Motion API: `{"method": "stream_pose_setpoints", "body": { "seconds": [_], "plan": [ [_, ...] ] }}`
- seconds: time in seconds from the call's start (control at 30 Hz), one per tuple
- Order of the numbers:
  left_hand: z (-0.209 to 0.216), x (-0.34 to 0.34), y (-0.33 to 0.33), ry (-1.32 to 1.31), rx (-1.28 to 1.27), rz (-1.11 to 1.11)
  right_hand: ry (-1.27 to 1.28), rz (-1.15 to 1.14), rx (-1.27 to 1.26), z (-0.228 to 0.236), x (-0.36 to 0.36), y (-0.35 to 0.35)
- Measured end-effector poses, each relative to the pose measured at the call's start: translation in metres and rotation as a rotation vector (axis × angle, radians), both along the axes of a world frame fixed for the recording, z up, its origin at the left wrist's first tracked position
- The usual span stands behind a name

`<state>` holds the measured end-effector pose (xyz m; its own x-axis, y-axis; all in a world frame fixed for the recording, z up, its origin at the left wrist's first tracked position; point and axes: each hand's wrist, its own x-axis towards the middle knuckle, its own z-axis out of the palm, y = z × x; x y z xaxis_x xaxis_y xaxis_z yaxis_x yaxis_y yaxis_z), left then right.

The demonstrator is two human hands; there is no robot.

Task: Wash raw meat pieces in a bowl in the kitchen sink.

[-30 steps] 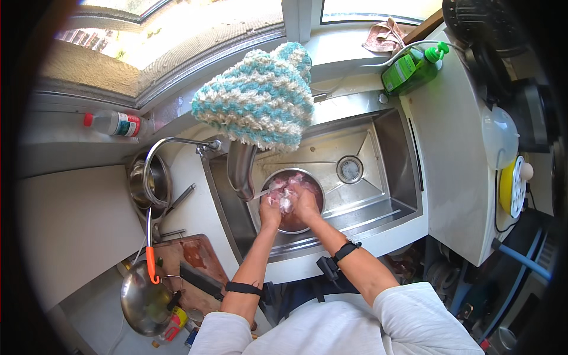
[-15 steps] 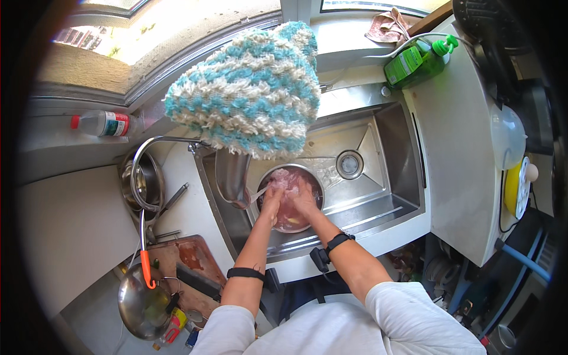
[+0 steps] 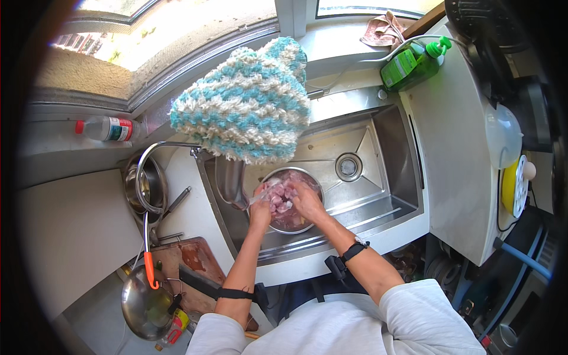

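Observation:
A round metal bowl (image 3: pixel 297 231) of cloudy pink water stands in the left part of the steel sink. Pale pink raw meat pieces (image 3: pixel 280 204) are bunched in it between my two hands. On the left side of the bowl, my left hand (image 3: pixel 259 207) curls round the pieces, its fingertips partly hidden by them. From the right, my right hand (image 3: pixel 307 203) bends its fingers into the same bunch. The tap (image 3: pixel 231 180) reaches down at the left, and a thin stream of water falls by my left hand.
A blue-and-white striped fluffy cloth (image 3: pixel 242 106) covers the tap's upper part. The drain (image 3: pixel 348 167) lies to the right in the sink (image 3: pixel 387 201). A green soap bottle (image 3: pixel 411 68) stands behind. At left are pots (image 3: pixel 145 183), a wok (image 3: pixel 148 302) and a cutting board (image 3: pixel 204 257).
My hands have come up from deeper in the water, bringing the meat pieces into clearer sight. My left hand has shifted left. The head view has moved slightly.

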<state>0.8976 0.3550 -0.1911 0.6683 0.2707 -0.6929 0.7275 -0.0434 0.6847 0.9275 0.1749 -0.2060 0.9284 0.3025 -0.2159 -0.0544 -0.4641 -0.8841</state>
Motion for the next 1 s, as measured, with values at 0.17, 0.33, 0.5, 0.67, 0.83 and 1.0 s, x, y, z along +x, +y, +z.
{"method": "stream_pose_setpoints", "body": {
  "seconds": [0.17, 0.33, 0.5, 0.67, 0.83, 1.0],
  "plan": [
    [-0.025, -0.008, 0.026, -0.083, 0.244, -0.406, -0.193, 0.217, -0.124, -0.002, 0.024, -0.005],
    [-0.042, 0.005, -0.012, 0.097, -0.309, 0.086, 0.205, 0.204, -0.332, -0.031, 0.012, 0.004],
    [-0.053, 0.012, -0.006, 0.131, -0.408, -0.052, 0.376, -0.012, -0.181, -0.036, -0.003, 0.023],
    [-0.022, 0.012, -0.015, 0.177, -0.263, 0.133, 0.229, -0.06, -0.131, -0.019, -0.008, 0.021],
    [0.0, 0.007, -0.008, 0.072, -0.151, 0.043, 0.001, 0.084, -0.096, -0.002, -0.014, 0.011],
    [-0.034, -0.024, 0.015, -0.295, 0.384, -0.268, -0.231, 0.032, -0.016, -0.002, -0.013, 0.002]
  ]
}}
